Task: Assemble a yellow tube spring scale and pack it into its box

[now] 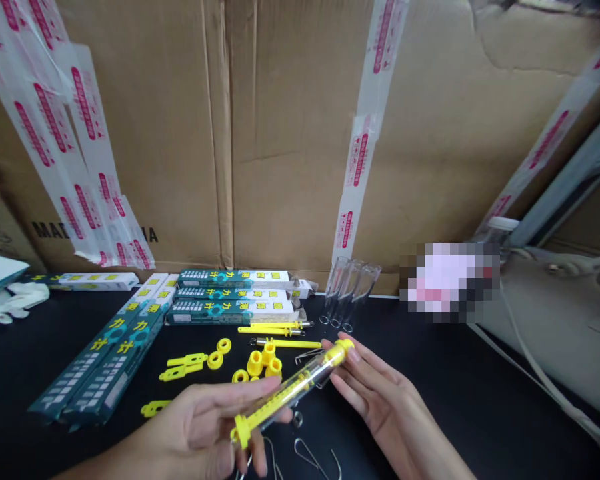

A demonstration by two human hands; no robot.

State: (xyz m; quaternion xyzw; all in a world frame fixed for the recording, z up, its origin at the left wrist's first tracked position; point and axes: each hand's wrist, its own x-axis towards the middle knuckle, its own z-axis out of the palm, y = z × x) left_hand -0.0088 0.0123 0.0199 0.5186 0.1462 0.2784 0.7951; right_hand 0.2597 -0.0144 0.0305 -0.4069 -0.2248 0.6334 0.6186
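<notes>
A clear-tubed spring scale (291, 393) with yellow end caps and a yellow marked strip inside slants up to the right between my hands. My left hand (217, 423) is closed around its lower end, with a thin wire hook hanging near that cap. At the upper cap, the fingers of my right hand (375, 387) pinch the tube's end. Beneath them on the black table lie bent wire hooks (307, 453) and a small metal ring (297, 419). Just behind are yellow collars (255, 363) and yellow rods with springs (287, 344).
Long printed boxes (125, 347) lie at the left, with more boxes (230, 310) stacked behind the parts. Several clear tubes (350, 293) stand upright near the cardboard wall (290, 133). Flat yellow tabs (185, 365) lie left of the collars. A pale cable (535, 373) runs along the right.
</notes>
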